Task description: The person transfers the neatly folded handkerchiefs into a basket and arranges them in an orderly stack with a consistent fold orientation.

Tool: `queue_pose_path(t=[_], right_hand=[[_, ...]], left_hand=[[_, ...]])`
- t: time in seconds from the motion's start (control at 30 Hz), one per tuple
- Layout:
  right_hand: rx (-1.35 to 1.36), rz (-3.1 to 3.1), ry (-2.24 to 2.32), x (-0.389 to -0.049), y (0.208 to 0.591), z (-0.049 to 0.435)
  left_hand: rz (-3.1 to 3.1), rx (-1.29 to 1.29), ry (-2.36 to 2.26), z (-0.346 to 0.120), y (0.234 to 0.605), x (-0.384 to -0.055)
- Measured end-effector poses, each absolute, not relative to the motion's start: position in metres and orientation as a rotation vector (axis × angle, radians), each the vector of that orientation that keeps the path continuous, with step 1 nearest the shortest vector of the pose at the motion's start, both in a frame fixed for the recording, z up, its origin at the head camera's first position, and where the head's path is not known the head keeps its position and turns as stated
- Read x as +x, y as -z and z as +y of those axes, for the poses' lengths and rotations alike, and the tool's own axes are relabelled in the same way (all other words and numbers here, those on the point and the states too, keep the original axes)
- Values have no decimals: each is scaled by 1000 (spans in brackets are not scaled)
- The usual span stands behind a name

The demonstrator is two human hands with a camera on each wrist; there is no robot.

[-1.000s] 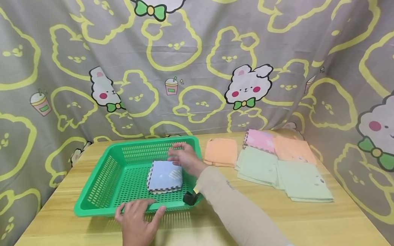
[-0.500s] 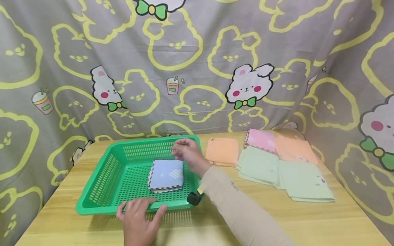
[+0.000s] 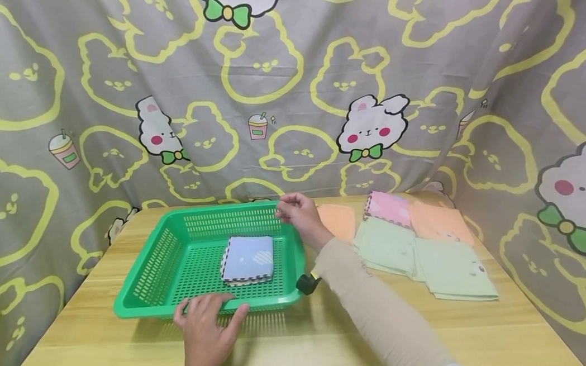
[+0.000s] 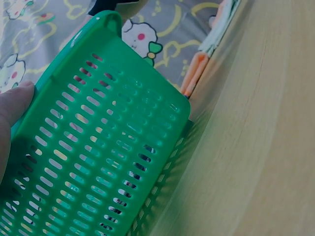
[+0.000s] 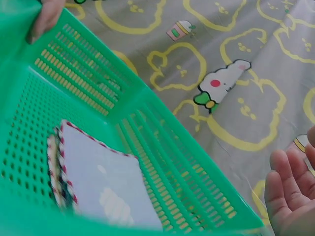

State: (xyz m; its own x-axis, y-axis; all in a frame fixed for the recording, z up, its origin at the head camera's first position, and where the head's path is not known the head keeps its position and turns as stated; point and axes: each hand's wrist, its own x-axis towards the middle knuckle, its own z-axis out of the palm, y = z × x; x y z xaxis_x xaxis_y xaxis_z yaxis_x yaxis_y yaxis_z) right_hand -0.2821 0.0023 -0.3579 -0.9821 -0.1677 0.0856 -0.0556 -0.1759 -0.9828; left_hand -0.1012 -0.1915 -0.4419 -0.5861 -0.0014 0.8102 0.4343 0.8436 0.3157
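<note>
A green slotted plastic basket (image 3: 142, 312) stands at the left of the table. On its floor, toward the right, lies a folded blue towel (image 3: 247, 256) with a checked edge. My left hand (image 3: 206, 334) holds the front rim; its fingers reach over to the inside, and the left wrist view shows the thumb (image 4: 17, 103) on the outer side. Above the basket's back right corner is my right hand (image 3: 302, 219), holding nothing, its fingers loosely bent in the right wrist view. It partly covers a folded orange towel (image 3: 341, 222) beside the basket.
Right of the basket lie more folded towels: a pink one (image 3: 389, 206), a second orange one (image 3: 438, 220), and green towels (image 3: 385, 247) spreading toward the front. A patterned curtain (image 3: 286, 77) hangs behind the wooden table (image 3: 333, 343) and along its sides.
From above the blue towel's back right corner, my right hand has moved right to the basket's right rim, overlapping the nearest orange towel. My left hand and the blue towel stay put.
</note>
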Motion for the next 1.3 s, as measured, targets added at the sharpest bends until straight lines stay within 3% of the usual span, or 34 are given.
queue_pose_path(t=[1.3], right_hand=[[234,2177,2277,-323,392,103]], left_hand=[[-2145,-301,616,-190,441,-101]])
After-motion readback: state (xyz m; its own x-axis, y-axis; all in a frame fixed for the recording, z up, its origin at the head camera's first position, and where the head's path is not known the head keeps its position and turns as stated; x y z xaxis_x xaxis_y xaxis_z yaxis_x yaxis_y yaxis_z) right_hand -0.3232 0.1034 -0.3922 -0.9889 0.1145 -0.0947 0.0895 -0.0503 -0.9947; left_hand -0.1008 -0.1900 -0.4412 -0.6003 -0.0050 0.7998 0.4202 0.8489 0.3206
